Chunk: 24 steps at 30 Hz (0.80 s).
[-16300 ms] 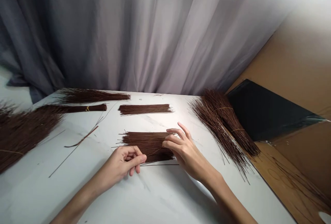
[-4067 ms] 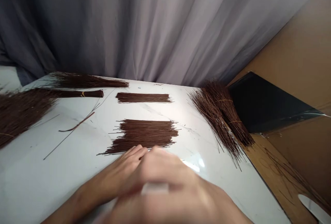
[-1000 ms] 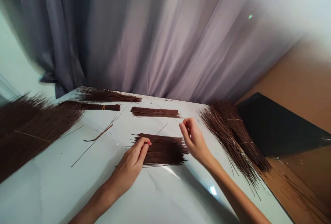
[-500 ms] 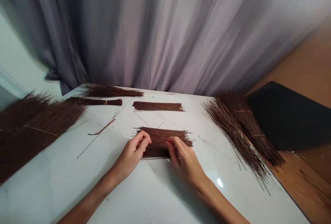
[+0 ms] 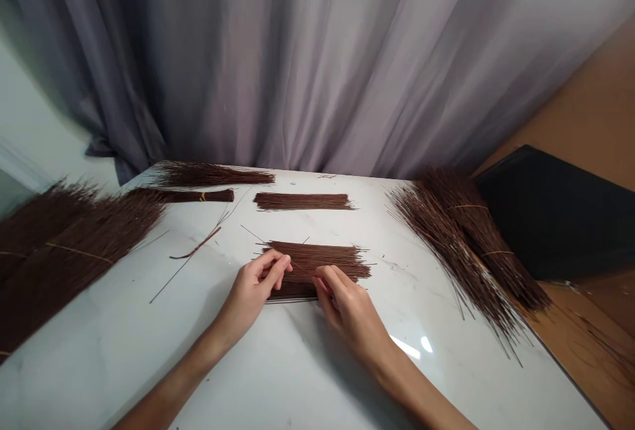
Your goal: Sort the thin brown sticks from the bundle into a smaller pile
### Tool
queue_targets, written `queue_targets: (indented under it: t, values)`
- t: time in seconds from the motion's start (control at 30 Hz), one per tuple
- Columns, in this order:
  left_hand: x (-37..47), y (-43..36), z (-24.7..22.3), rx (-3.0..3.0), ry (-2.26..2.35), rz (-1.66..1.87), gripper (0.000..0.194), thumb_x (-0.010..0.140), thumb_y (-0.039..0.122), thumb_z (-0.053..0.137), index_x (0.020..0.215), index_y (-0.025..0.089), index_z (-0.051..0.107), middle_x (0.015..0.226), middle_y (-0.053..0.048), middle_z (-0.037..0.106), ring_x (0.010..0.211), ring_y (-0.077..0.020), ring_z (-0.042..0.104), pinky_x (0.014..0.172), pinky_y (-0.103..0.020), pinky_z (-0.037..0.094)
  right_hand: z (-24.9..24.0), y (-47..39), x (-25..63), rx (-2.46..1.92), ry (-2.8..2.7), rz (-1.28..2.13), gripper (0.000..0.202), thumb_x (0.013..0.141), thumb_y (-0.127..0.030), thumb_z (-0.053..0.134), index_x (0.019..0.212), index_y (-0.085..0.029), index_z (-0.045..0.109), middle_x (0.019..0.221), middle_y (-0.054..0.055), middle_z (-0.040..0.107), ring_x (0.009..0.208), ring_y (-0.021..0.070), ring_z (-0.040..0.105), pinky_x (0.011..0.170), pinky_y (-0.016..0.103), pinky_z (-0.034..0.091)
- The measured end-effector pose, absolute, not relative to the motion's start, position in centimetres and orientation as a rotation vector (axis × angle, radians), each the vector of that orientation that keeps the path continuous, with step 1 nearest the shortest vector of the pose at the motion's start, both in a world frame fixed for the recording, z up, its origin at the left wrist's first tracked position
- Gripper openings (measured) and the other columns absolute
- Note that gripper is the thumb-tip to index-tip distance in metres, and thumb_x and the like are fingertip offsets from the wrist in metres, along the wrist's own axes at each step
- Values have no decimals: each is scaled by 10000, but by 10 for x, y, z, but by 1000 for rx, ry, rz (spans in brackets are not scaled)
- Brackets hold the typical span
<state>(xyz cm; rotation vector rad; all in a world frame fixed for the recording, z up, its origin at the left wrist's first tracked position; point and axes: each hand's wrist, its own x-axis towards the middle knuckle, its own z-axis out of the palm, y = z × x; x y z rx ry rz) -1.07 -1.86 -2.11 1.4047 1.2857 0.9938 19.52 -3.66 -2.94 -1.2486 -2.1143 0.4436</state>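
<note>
A flat pile of thin dark-brown sticks [image 5: 317, 261], its ends uneven, lies across the table in front of me. Above its left side, my left hand [image 5: 255, 284] is closed in a pinch, with a thin stick slanting up and right from the fingertips. My right hand [image 5: 347, 298] pinches over the pile's right half. From its fingers a fine brown stick [image 5: 252, 233] seems to run up and left, past the pile's far edge. Against the pile both sticks are hard to follow.
Behind the pile lies a neater stick bundle [image 5: 302, 202]. Large bristly bundles lie at left [image 5: 84, 238] and right [image 5: 446, 238]. A yellow-banded bundle [image 5: 213, 196] and a knotted strip [image 5: 198, 246] are back left. A grey curtain [image 5: 297, 66] hangs behind the table.
My right hand has shifted slightly left, and its stick has slid up and left, its far end now further beyond the pile. The left hand has barely moved.
</note>
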Motion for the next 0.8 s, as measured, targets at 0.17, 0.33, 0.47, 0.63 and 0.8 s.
queue_targets:
  t: [0.17,0.33,0.47,0.63,0.8]
  values:
    - [-10,-19,-17,1359,1259,993,365,986,550,560,890,203,621,573,65,410,556,-106,347,496,-203,243,-30,-36,193,-1234,-2112,531,163,1062,-214,367,973,-234,502,840,7,544,641,143,475,586,265,345]
    - [-8,-19,-14,1306,1187,1017,351,988,530,570,880,198,600,620,63,431,534,-94,294,485,-214,218,-27,-39,193,-1176,-2025,686,160,1056,-234,402,939,-224,510,821,2,552,671,143,474,618,269,354]
    - [-9,-24,-5,1274,1136,1021,332,1002,495,562,861,195,592,669,46,474,577,-100,358,530,-217,270,-20,-36,197,-1201,-1909,963,210,1051,-303,463,876,-214,536,768,-18,583,671,130,494,612,251,363]
    - [-9,-39,9,1514,878,627,312,1018,433,541,833,197,630,632,29,557,651,-133,467,655,-245,367,3,-12,218,-1082,-1991,1190,260,1042,-393,503,897,-197,593,777,-10,612,691,130,530,599,234,386]
    - [-4,-35,1,1708,1044,515,394,1029,455,494,740,199,571,692,22,563,652,-139,465,608,-257,336,22,-20,236,-860,-2238,854,152,1015,-161,465,990,-205,608,917,28,646,783,142,547,712,261,429]
